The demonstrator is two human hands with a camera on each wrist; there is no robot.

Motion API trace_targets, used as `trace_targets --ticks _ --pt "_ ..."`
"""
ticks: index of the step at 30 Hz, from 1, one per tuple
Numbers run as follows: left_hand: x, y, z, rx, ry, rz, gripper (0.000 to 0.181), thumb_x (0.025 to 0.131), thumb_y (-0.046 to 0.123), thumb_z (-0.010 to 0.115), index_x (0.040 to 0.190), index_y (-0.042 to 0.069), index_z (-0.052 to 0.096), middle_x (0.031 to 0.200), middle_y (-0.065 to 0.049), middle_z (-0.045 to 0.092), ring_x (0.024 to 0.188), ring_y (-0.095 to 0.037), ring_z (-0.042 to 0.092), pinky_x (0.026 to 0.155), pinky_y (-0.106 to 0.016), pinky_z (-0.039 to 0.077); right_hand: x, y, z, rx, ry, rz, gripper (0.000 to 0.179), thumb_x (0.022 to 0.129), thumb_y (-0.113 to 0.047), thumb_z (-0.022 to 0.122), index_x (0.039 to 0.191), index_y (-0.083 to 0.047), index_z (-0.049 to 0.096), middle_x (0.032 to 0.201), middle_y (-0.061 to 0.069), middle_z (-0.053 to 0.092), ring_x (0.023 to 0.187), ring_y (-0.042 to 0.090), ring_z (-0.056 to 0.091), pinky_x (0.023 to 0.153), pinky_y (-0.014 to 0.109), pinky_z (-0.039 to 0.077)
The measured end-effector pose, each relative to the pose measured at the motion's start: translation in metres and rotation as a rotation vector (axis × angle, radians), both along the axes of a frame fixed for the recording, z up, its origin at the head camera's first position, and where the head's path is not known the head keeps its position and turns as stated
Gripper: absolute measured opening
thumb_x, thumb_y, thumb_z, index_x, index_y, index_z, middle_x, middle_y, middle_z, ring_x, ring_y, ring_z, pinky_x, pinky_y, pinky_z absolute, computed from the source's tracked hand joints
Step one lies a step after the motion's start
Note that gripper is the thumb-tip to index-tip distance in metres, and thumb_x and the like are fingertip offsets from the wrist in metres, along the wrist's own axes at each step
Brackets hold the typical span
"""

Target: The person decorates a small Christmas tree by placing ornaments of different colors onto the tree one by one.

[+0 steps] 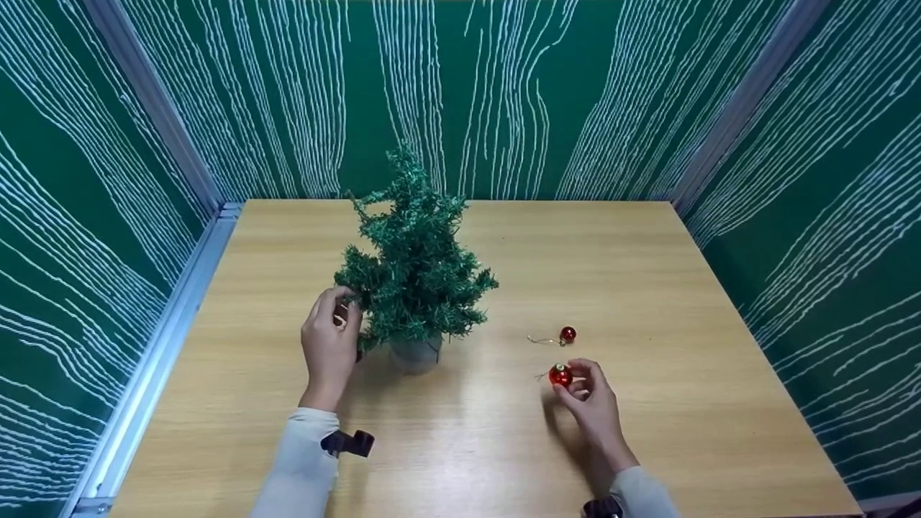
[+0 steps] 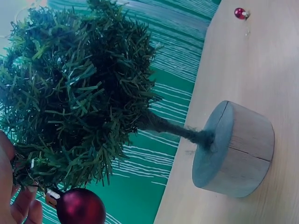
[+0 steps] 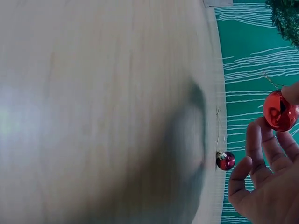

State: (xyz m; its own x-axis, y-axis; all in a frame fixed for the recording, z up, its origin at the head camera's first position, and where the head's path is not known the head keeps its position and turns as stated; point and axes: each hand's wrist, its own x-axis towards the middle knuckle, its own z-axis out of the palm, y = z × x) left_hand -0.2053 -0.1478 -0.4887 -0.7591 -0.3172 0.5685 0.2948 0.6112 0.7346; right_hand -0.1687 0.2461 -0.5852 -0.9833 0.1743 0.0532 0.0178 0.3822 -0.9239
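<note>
A small artificial Christmas tree stands on a round wooden base left of the table's middle. At its left side my left hand has its fingers curled round a branch tip. A dark red Christmas ball hangs beside these fingers, its gold cap and cord close to the fingertips in the left wrist view. My right hand pinches a shiny red Christmas ball between thumb and fingers, with the cord sticking out to the left. Just beyond it, a smaller red ball lies on the table.
The light wooden table is bounded by green panels with white wavy lines at the back and sides. Metal posts mark the corners. A dark strap with a mount sits on the left sleeve.
</note>
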Motion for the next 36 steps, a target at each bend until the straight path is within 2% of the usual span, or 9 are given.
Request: trace_targets --ticks 7,14,19,29,36 --pt "-0.005 -0.005 0.002 -0.015 0.002 -0.004 0.013 0.095 0.012 0.060 0.107 0.011 0.064 0.085 -0.005 0.063 0.074 -0.015 0.058 0.064 -0.031 0.047 0.000 -0.004 0.004 0.030 0.030 0.024 0.039 0.083 -0.004 0.075 0.120 -0.005 0.063 0.106 0.012 0.065 0.081 0.008 0.057 0.070 0.020 0.048" --pt "-0.008 -0.006 0.001 -0.003 -0.013 -0.009 0.013 0.095 0.011 0.060 0.106 0.011 0.064 0.085 -0.005 0.063 0.075 -0.018 0.057 0.064 -0.033 0.045 0.001 -0.006 0.004 0.053 0.030 0.007 0.038 0.081 -0.003 0.077 0.116 -0.004 0.061 0.100 0.010 0.065 0.080 0.008 0.056 0.071 0.020 0.046" --pt "-0.009 -0.007 0.001 0.002 -0.028 -0.014 0.013 0.095 0.011 0.060 0.108 0.011 0.064 0.086 -0.005 0.063 0.076 -0.017 0.058 0.064 -0.032 0.046 0.002 -0.006 0.003 0.038 0.024 -0.003 0.037 0.081 -0.001 0.076 0.115 -0.004 0.061 0.103 0.009 0.062 0.081 0.009 0.057 0.071 0.020 0.047" --pt "-0.009 -0.006 0.004 0.008 -0.028 -0.019 0.014 0.095 0.009 0.061 0.108 0.011 0.063 0.088 -0.004 0.064 0.077 -0.016 0.058 0.064 -0.030 0.046 0.003 -0.008 0.010 0.015 -0.013 0.018 0.042 0.083 -0.003 0.075 0.122 -0.005 0.059 0.113 0.013 0.060 0.086 0.012 0.056 0.075 0.020 0.047" --pt "-0.002 -0.004 0.006 -0.032 -0.011 -0.006 0.020 0.093 0.008 0.062 0.113 0.011 0.064 0.086 -0.005 0.064 0.075 -0.017 0.059 0.065 -0.034 0.047 0.002 -0.011 0.011 0.039 0.020 0.023 0.039 0.083 -0.003 0.075 0.119 -0.005 0.062 0.106 0.011 0.062 0.083 0.009 0.057 0.074 0.022 0.045"
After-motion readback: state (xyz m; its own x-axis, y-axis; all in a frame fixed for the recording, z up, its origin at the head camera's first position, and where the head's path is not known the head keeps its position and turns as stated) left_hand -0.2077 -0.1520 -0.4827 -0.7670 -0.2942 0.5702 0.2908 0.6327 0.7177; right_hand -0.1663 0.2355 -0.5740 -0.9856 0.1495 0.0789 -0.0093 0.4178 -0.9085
